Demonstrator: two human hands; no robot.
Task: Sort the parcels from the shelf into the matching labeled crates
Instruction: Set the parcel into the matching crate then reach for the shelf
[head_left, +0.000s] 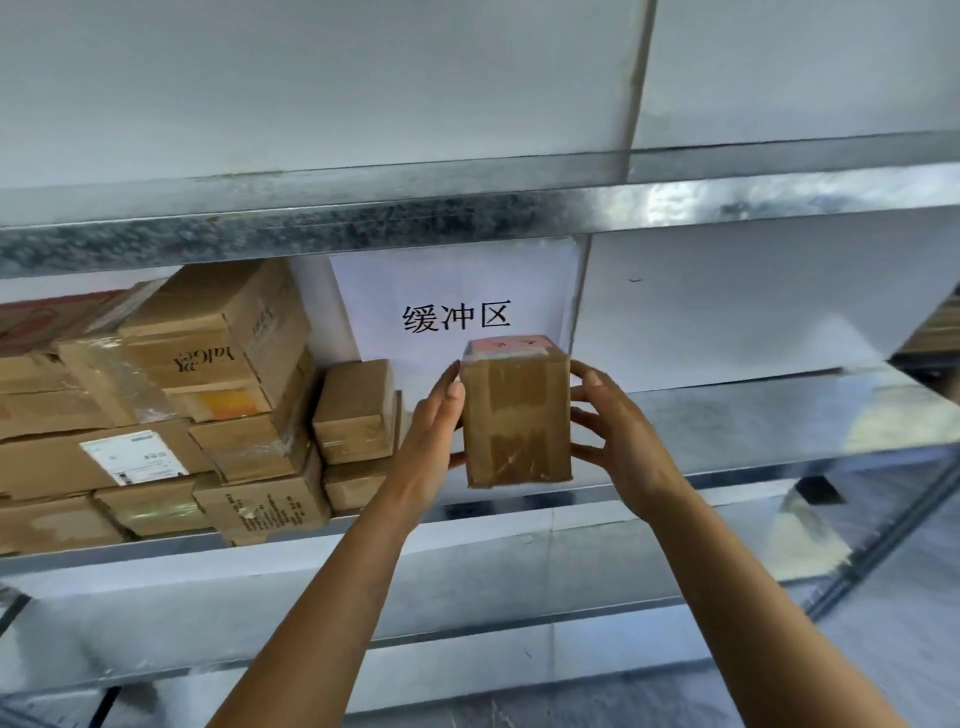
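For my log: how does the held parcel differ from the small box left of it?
The held parcel is gripped by the left hand and right hand; the small box rests on a carton. The held parcel bears a pink top label; the small box shows none. Both are brown cardboard.

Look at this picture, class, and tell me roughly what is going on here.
A person is holding a small cardboard box at the front of a metal shelf. The left grip is on its left side and the right grip on its right. The box stands upright with a pink label on top, in front of a white sign. More parcels are stacked to the left on the shelf. No crates are in view.
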